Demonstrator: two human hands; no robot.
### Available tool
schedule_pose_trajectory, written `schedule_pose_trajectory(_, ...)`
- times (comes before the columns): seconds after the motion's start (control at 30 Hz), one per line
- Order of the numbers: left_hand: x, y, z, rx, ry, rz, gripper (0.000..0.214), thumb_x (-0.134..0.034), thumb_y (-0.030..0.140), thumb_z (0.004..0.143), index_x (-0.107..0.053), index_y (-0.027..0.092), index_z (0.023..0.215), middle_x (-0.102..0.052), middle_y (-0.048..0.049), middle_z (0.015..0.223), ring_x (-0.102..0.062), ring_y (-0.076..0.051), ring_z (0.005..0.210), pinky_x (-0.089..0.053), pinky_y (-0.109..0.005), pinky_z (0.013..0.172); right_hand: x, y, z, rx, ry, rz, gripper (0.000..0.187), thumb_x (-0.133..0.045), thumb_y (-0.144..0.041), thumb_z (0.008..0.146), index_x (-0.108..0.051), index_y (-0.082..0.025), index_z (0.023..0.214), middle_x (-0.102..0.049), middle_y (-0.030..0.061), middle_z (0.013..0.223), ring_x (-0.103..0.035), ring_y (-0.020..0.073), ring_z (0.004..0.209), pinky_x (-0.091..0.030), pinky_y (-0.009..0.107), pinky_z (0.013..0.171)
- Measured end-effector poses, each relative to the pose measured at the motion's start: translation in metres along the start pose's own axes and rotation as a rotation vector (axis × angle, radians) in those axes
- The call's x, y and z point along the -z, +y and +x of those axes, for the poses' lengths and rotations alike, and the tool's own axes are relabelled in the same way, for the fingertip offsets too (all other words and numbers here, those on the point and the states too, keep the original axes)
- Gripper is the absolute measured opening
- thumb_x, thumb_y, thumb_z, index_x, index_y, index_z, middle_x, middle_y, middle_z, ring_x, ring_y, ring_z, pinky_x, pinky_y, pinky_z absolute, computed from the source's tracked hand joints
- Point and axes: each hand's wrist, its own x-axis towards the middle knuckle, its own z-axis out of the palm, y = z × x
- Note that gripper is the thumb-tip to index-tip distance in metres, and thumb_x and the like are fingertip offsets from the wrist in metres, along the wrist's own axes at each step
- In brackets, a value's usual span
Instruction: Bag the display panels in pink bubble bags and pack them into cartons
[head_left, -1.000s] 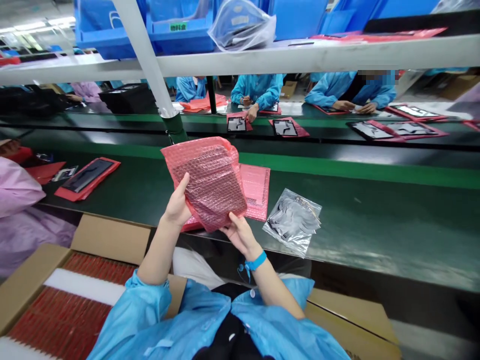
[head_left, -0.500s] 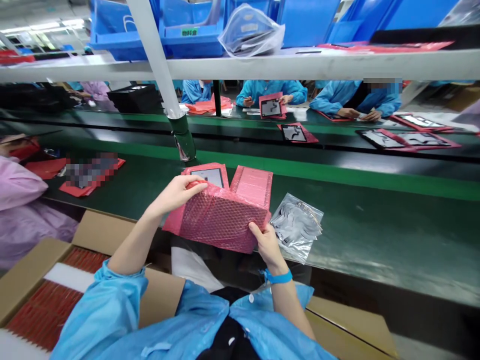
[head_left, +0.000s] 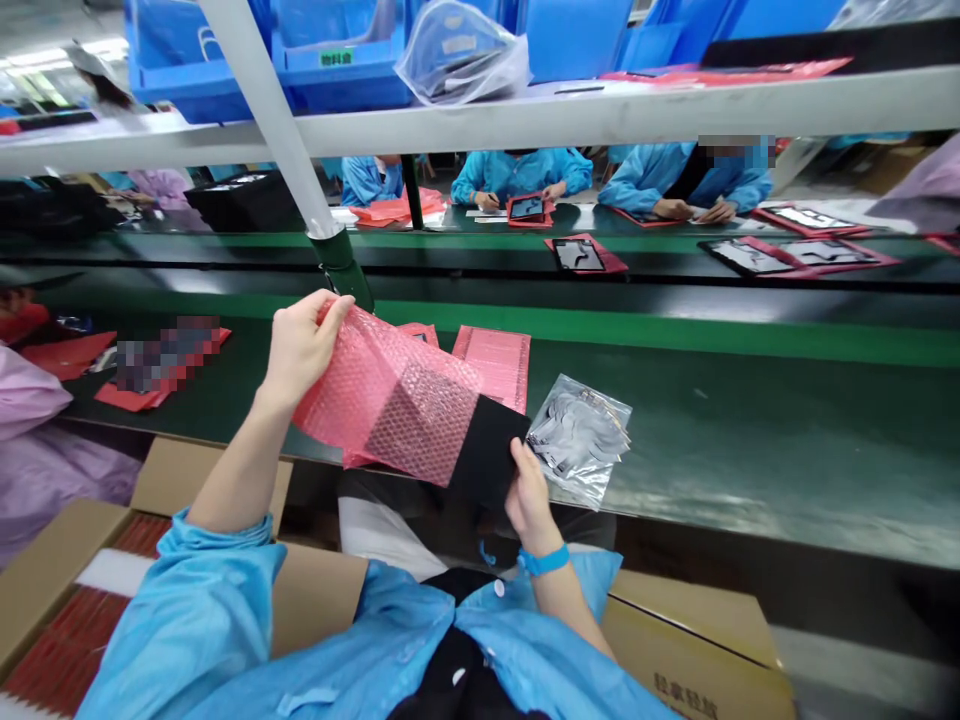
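My left hand (head_left: 300, 340) is closed on the upper left end of a pink bubble-wrap bag (head_left: 382, 395), held above the near edge of the green conveyor belt (head_left: 750, 440). My right hand (head_left: 529, 495) grips a flat black panel (head_left: 487, 450) that sticks partly out of the bag's lower right end. Behind the bag lie a stack of pink bubble bags (head_left: 495, 360) and, to the right, a clear silvery plastic pouch (head_left: 577, 435) on the belt.
An open cardboard box of red items (head_left: 67, 640) stands at my lower left, another carton (head_left: 697, 650) at my lower right. A white post (head_left: 277, 130) rises ahead. Across the belt, people in blue coats (head_left: 517, 175) handle similar pink-bagged panels. A person in pink (head_left: 30, 420) sits at left.
My left hand has lifted the bag's left end up and away, and the black panel has come partly out at the right end in my right hand.
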Motion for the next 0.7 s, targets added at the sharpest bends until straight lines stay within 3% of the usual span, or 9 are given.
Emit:
schedule_pose_trajectory(0.13,-0.006,-0.046,0.035,0.099,-0.094,0.111,0.034,-0.079,0.053,0.089,-0.071,0.021,0.082,-0.071,-0.0013,0.077,-0.058,-0.018,0.072,-0.040,-0.029,0.068,0.051,-0.039,0.002,0.056,0.252,-0.112,0.058,-0.100,-0.060,0.058,-0.081,-0.021,0.096,-0.086,0.0030,0.093,-0.083,0.0287,0.091,-0.069,0.040,0.084)
schedule_pose_trajectory(0.23,-0.035,-0.071,0.059,0.123,-0.264,0.150,0.043,-0.088,0.060,0.077,-0.070,0.021,0.078,-0.074,-0.0037,0.078,-0.063,-0.021,0.075,-0.041,-0.030,0.070,0.089,-0.065,-0.005,0.113,0.410,-0.144,0.057,-0.102,-0.053,0.054,-0.084,-0.021,0.098,-0.086,0.0019,0.092,-0.083,0.0265,0.085,-0.069,0.036,0.078)
schedule_pose_trajectory(0.3,-0.065,-0.077,0.073,0.067,-0.416,0.168,0.046,-0.086,0.063,0.079,-0.068,0.021,0.075,-0.072,-0.0039,0.075,-0.062,-0.021,0.073,-0.040,-0.031,0.070,0.103,-0.075,-0.014,0.141,0.422,-0.175,0.055,-0.102,-0.051,0.057,-0.085,-0.022,0.100,-0.087,0.0021,0.093,-0.083,0.0268,0.086,-0.069,0.035,0.078)
schedule_pose_trajectory(0.37,-0.098,-0.079,0.085,0.004,-0.512,0.214,0.046,-0.085,0.063,0.081,-0.068,0.021,0.075,-0.072,-0.0049,0.077,-0.062,-0.021,0.075,-0.041,-0.032,0.072,0.107,-0.079,-0.023,0.136,0.387,-0.201,0.053,-0.101,-0.054,0.061,-0.086,-0.022,0.101,-0.087,0.0030,0.092,-0.084,0.0290,0.088,-0.070,0.037,0.080)
schedule_pose_trajectory(0.5,-0.152,-0.080,0.097,-0.086,-0.573,0.359,0.046,-0.088,0.063,0.079,-0.068,0.022,0.075,-0.072,-0.0078,0.080,-0.065,-0.026,0.082,-0.043,-0.034,0.078,0.098,-0.077,-0.035,0.055,0.233,-0.278,0.059,-0.100,-0.060,0.062,-0.086,-0.020,0.103,-0.087,0.0069,0.096,-0.085,0.0349,0.096,-0.071,0.043,0.084)
schedule_pose_trajectory(0.6,-0.173,-0.086,0.094,-0.126,-0.577,0.379,0.046,-0.089,0.063,0.078,-0.069,0.022,0.076,-0.072,-0.0081,0.079,-0.067,-0.028,0.085,-0.043,-0.033,0.079,0.091,-0.070,-0.035,0.006,0.130,-0.346,0.058,-0.100,-0.061,0.062,-0.086,-0.019,0.100,-0.088,0.0084,0.100,-0.084,0.0367,0.103,-0.071,0.044,0.090)
schedule_pose_trajectory(0.7,-0.179,-0.095,0.085,-0.108,-0.539,0.378,0.043,-0.084,0.063,0.086,-0.070,0.022,0.081,-0.074,-0.0089,0.082,-0.067,-0.028,0.085,-0.042,-0.033,0.079,0.087,-0.065,-0.029,-0.012,0.077,-0.369,0.053,-0.098,-0.060,0.067,-0.086,-0.020,0.099,-0.088,0.0081,0.099,-0.084,0.0366,0.105,-0.070,0.043,0.093)
